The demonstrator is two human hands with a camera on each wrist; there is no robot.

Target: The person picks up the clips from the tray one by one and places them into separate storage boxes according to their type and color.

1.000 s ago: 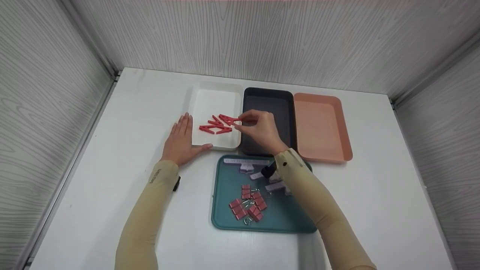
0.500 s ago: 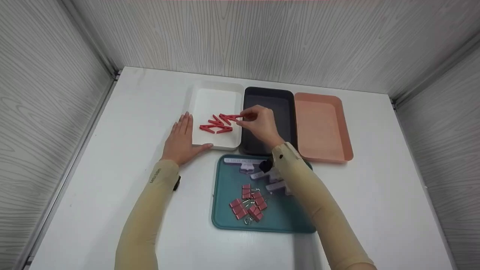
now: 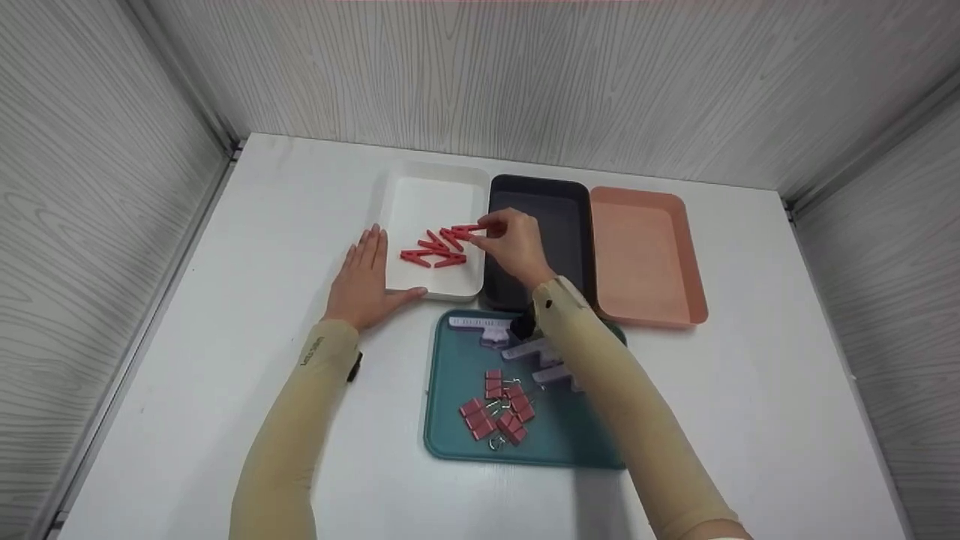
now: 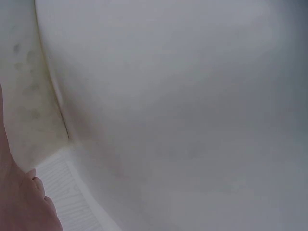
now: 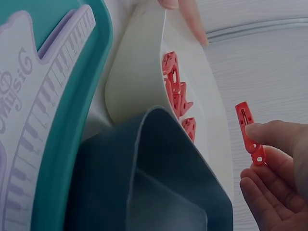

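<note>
My right hand (image 3: 516,244) pinches a red plastic clothespin (image 5: 244,127) between thumb and fingers, over the right side of the white tray (image 3: 442,295). Several other red clothespins (image 3: 450,260) lie in that tray, close below the held one. Along the tray's left side rests my left hand (image 3: 358,291), fingers straight and thumb stretched along the front rim. The left wrist view catches only part of this hand (image 4: 24,202) beside the pale tray wall.
A dark tray (image 3: 582,225) and an orange-pink tray (image 3: 641,247) stand side by side, right of the white one. In front, a teal tray (image 3: 457,439) bears pink binder clips (image 3: 476,418) and lilac music clips (image 3: 476,323), partly hidden by the right forearm.
My right hand has shifted slightly left and away from me, carrying the clothespin; its forearm swung left over the teal tray. The left hand keeps its place.
</note>
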